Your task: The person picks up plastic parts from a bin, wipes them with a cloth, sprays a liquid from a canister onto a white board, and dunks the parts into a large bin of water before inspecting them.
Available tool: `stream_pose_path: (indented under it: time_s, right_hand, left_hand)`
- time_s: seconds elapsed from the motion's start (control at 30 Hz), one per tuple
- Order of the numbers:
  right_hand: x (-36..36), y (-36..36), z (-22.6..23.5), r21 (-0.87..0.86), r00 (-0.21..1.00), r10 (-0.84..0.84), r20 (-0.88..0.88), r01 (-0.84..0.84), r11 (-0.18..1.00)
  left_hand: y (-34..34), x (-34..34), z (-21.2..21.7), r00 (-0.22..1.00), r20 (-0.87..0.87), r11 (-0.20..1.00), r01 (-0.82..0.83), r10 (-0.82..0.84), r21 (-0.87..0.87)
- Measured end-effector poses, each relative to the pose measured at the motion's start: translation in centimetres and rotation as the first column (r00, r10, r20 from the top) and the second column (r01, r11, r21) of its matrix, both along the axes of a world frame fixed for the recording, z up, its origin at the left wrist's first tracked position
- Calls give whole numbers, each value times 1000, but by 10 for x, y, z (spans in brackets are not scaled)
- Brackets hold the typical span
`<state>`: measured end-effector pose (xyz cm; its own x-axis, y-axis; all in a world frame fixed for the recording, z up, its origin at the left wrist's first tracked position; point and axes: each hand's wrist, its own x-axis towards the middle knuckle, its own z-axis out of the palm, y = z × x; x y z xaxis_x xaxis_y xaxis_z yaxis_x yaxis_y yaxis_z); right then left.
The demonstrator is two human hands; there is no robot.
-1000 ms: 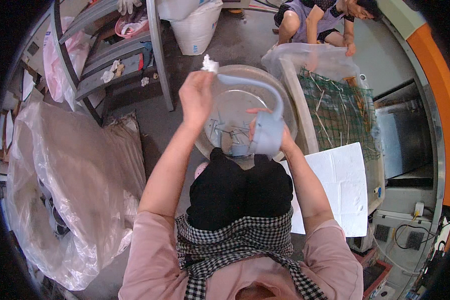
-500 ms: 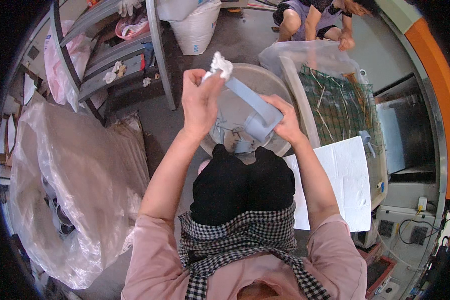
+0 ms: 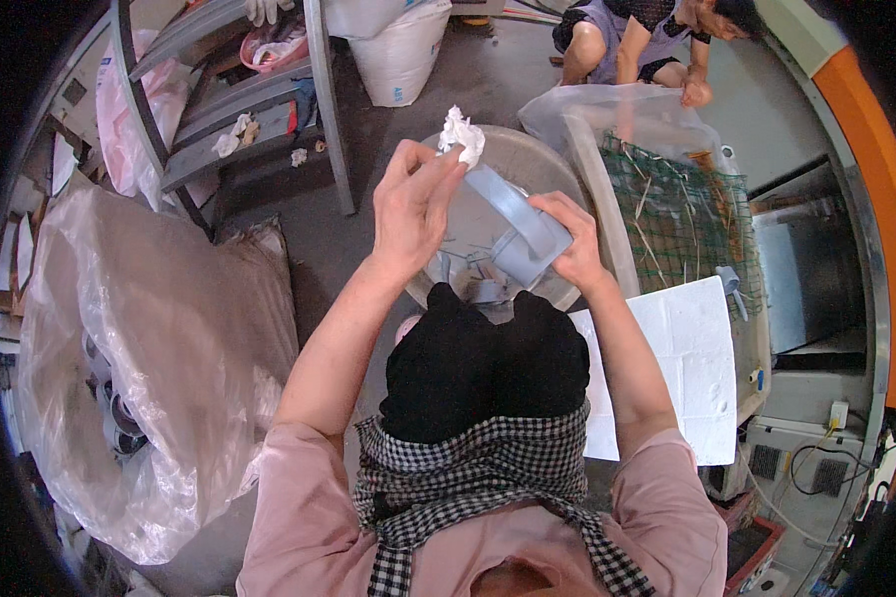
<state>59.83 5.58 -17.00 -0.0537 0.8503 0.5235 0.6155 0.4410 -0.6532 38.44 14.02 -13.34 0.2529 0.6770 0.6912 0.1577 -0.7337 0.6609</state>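
Left hand [image 3: 413, 209]: pinched a white wad [image 3: 462, 137] between thumb and fingers.
Right hand [image 3: 570, 239]: gripped the part by its wider end, fingers closed around its edge.
Part [image 3: 546, 249]: blue-grey, with a curved band; it was held above the basin, its narrow end slanting up toward the left fingers. Whether wad and band touched could not be told.
Basin [image 3: 558, 164]: round and pale, sat just beyond the knees, with small blue-grey scraps [image 3: 486, 290] in it.
Tank [image 3: 604, 209]: pale-walled, stood right of the basin, green net [image 3: 672, 224] over it.
Sheet [image 3: 672, 368]: white, lay beneath the right forearm.
Bag [image 3: 169, 348]: big, clear, stood well to the left.
Steps [image 3: 194, 164]: grey, stood beyond the bag.
Co-worker [image 3: 632, 40]: crouched at the tank's far end.
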Motion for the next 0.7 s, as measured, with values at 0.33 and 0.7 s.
stream_pose_path:
  time_s: [0.33,0.7]
  right_hand:
    - [-19,6,-9,-29,995,26,100,-23,999]
    - [-168,7,83,-213,922,317,-222,-364,907]
  left_hand:
    - [24,-31,-22,990,-56,934,-137,126,-329]
    - [-103,-166,-96,892,148,584,-147,427,-798]
